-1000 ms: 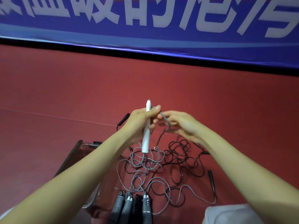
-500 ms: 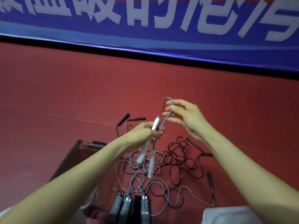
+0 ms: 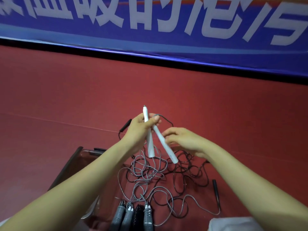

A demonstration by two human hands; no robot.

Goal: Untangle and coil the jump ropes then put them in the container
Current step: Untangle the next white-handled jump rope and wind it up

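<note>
Head view: our left hand [image 3: 140, 130] grips both white handles [image 3: 169, 152], right hand [image 3: 185, 140] slack; four coils [image 3: 129, 217] done, tangle [image 3: 150, 174] remains.

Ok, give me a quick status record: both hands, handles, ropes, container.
left hand: grips both white handles, which are crossed
right hand: fingertips at the tilted handle; hold unclear
grey rope: loose tangle on the floor, running up toward the handles
black rope: tangled with the grey one; a black handle lies to the right
coiled ropes: four bundles at the bottom edge
container: lower left; cannot tell if the bundles sit inside
</note>
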